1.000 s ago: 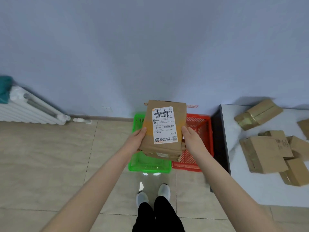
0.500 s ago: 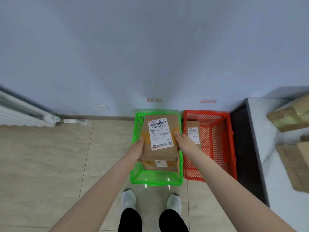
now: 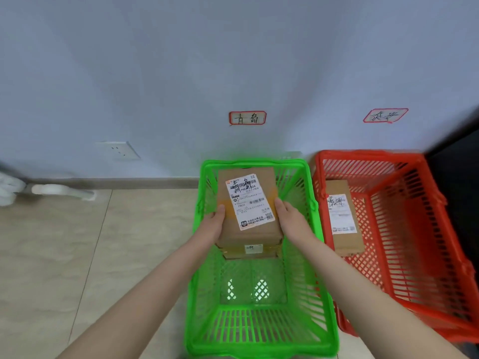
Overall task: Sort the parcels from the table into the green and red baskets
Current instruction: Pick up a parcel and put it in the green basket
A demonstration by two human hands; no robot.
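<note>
Where the wall meets the tiled floor [image 3: 77, 255] at far left, a white pipe [image 3: 62, 190] runs along the skirting. A white wall socket [image 3: 118, 150] is mounted above it and to its right.

The left hand [image 3: 211, 225] grips the left side of the parcel [image 3: 248, 211], with the thumb laid on the top face. The other fingers are hidden behind the box. The parcel is a brown carton with a white shipping label facing up and a small white sticker on its near face. It sits low inside the far half of the green basket [image 3: 259, 348], below rim level. Contact with the basket floor cannot be confirmed. The near half of the basket floor is bare mesh.

A red-bordered label [image 3: 247, 118] with handwritten characters is fixed to the wall above the green basket.

The right hand [image 3: 290, 216] grips the right side of the parcel, thumb on top, close to the basket's right wall.

The red basket [image 3: 414, 229] stands just beside the green one. A second parcel [image 3: 343, 218] lies along its left wall, label up. A second label [image 3: 385, 115] is fixed to the wall above it. A dark upright surface [image 3: 456, 177] borders the red basket at far right.
</note>
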